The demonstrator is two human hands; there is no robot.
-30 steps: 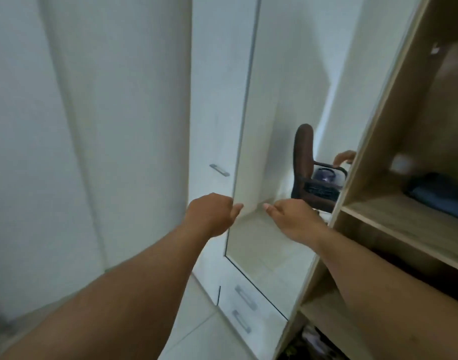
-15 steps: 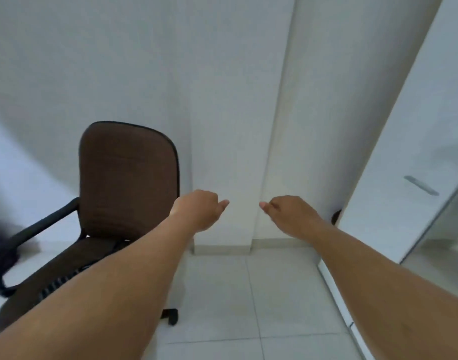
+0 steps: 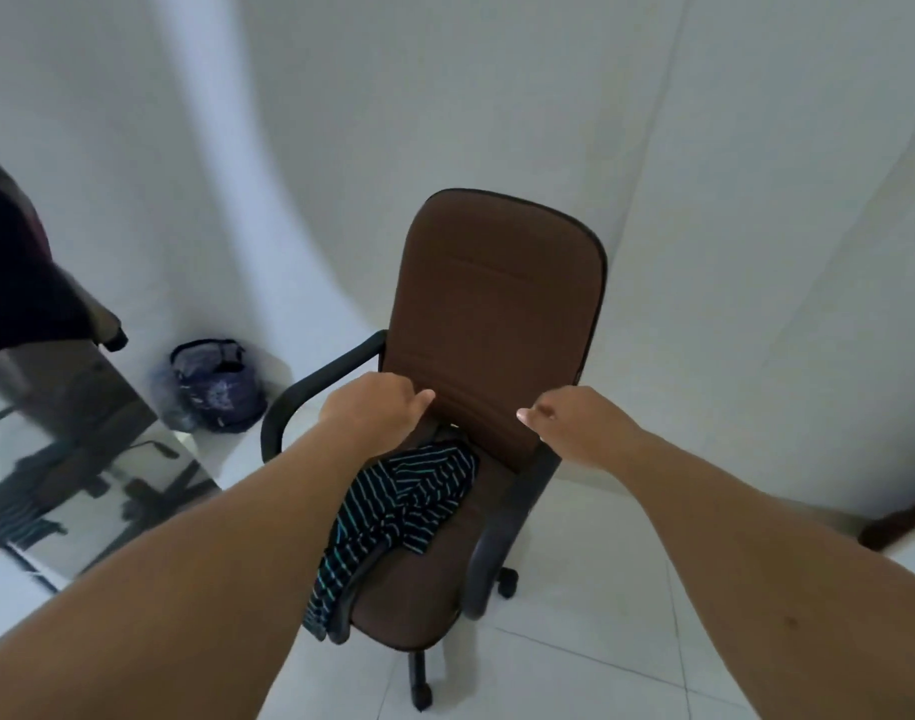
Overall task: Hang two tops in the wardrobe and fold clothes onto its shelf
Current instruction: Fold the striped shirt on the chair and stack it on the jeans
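A dark top with thin teal-white stripes (image 3: 403, 504) lies crumpled on the seat of a brown office chair (image 3: 492, 324), partly hanging over the seat's front left edge. My left hand (image 3: 375, 410) hovers above the top's upper end with fingers loosely curled and nothing in it. My right hand (image 3: 575, 418) is held out in front of the chair's backrest, also loosely curled and holding nothing. The wardrobe is out of view.
A dark blue patterned bag (image 3: 216, 384) sits on the floor by the wall, left of the chair. A mirrored panel (image 3: 81, 459) leans at the left edge below a dark object. White tiled floor (image 3: 575, 662) surrounds the chair. A dark wooden piece (image 3: 907, 517) shows at the far right.
My view has swung left from the wardrobe and mirror door to the chair. The chair now sits centred before both hands, and the striped top has come into sight.
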